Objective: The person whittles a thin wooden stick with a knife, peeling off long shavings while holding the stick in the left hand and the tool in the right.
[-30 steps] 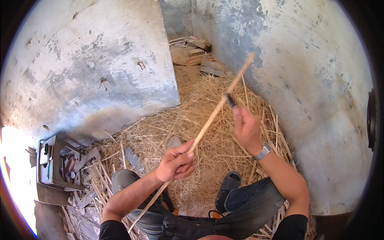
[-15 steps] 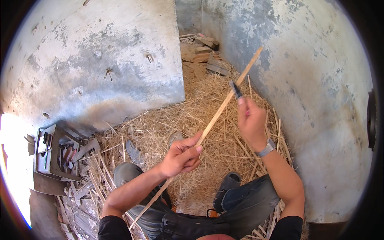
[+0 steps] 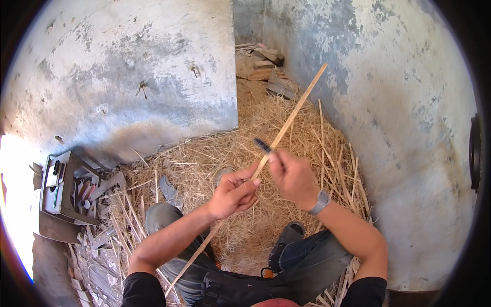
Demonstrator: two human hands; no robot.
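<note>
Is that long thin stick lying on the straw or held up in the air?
Held up. The stick slants above the straw, gripped by the left hand, with the right hand holding a dark blade against it.

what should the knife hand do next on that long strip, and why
Probably draw the knife along the strip away from the body. The right hand has the blade against the strip just above the left hand, whose grip pinches it steady, and a long bare stretch runs on over the straw.
</note>
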